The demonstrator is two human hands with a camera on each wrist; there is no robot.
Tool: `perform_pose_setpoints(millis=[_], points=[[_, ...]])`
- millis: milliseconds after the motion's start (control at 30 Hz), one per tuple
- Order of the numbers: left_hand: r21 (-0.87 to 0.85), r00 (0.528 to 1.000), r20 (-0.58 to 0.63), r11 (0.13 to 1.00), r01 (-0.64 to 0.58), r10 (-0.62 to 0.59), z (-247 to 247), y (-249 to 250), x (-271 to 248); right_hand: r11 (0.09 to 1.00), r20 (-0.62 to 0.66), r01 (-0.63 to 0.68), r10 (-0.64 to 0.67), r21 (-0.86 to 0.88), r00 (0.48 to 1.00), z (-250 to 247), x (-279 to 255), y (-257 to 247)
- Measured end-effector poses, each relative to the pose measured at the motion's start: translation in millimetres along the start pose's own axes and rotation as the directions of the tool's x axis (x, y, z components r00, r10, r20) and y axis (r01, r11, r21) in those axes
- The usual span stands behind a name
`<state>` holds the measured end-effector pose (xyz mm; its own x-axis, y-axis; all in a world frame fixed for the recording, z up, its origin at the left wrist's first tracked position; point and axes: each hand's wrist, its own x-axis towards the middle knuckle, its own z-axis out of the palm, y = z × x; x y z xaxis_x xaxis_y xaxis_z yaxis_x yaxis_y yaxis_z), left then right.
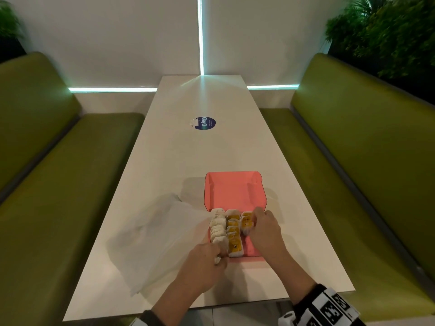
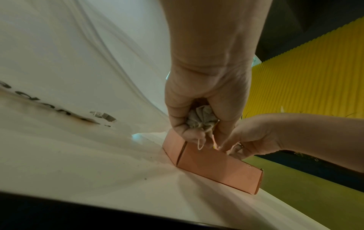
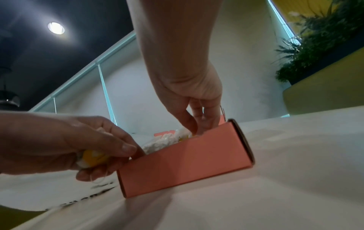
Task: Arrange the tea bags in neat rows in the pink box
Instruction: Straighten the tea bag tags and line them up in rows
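The pink box (image 1: 255, 251) lies open on the white table (image 1: 188, 161), its lid (image 1: 235, 189) folded back. Tea bags with yellow tags (image 1: 233, 231) fill its near half in three rows. My left hand (image 1: 207, 257) hovers at the box's near left corner and grips a crumpled bunch of tea bags (image 2: 201, 119), strings dangling. One yellow tag (image 3: 94, 157) shows in that fist. My right hand (image 1: 263, 227) reaches down into the right row, thumb and fingers (image 3: 204, 119) closing on a tea bag there. The box wall (image 3: 187, 163) hides their tips.
A white plastic bag (image 1: 164, 231) lies crumpled left of the box, touching it. A round blue sticker (image 1: 205, 123) sits farther up the table. Green benches (image 1: 58, 184) flank the table on both sides, and the table's near edge is just under my forearms.
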<state>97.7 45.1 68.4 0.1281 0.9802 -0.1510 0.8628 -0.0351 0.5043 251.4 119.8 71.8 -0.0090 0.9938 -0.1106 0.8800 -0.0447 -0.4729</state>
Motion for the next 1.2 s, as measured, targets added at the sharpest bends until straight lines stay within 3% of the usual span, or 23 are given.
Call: perform_pose_setpoints(millis=[133,367,533,833,933,1000,1067,1200], points=[[-0.008,1.000,-0.007,1.000,0.006,-0.006,1.6,-1.2,0.7,0.997,0.089,-0.001,0.008,-0.083,0.996,12.1,2.3,3.6],[0.003,0.999,-0.031,1.000,-0.009,0.009,1.2,-0.7,1.4,0.993,-0.018,-0.072,0.071,-0.094,0.997,18.0,5.1,-0.2],[-0.011,0.999,-0.039,1.000,0.000,-0.001,2.9,-1.8,1.8,0.995,-0.044,-0.056,0.052,-0.087,0.998,21.2,6.4,-0.7],[-0.005,1.000,-0.011,1.000,0.013,-0.013,2.9,-3.9,2.3,0.999,-0.022,-0.032,0.032,-0.027,0.999,14.1,3.4,-2.3],[-0.113,1.000,0.015,0.993,0.023,-0.021,-2.0,-4.3,2.0,0.998,0.031,-0.025,0.027,-0.060,0.999,-0.6,-2.5,-5.0],[-0.351,0.999,-0.012,0.936,0.035,-0.041,-6.0,-3.8,-0.7,0.994,0.077,0.050,-0.042,-0.094,0.996,-13.8,-7.0,-8.8],[-0.564,0.993,-0.064,0.825,0.045,-0.098,-10.5,-0.7,-3.7,0.987,0.148,0.161,-0.161,0.008,0.976,-26.5,-12.9,-14.2],[-0.826,0.983,-0.065,0.562,0.045,-0.173,-16.4,6.6,-4.2,0.884,0.350,0.277,-0.413,0.377,0.841,-42.3,-32.2,-28.1]])
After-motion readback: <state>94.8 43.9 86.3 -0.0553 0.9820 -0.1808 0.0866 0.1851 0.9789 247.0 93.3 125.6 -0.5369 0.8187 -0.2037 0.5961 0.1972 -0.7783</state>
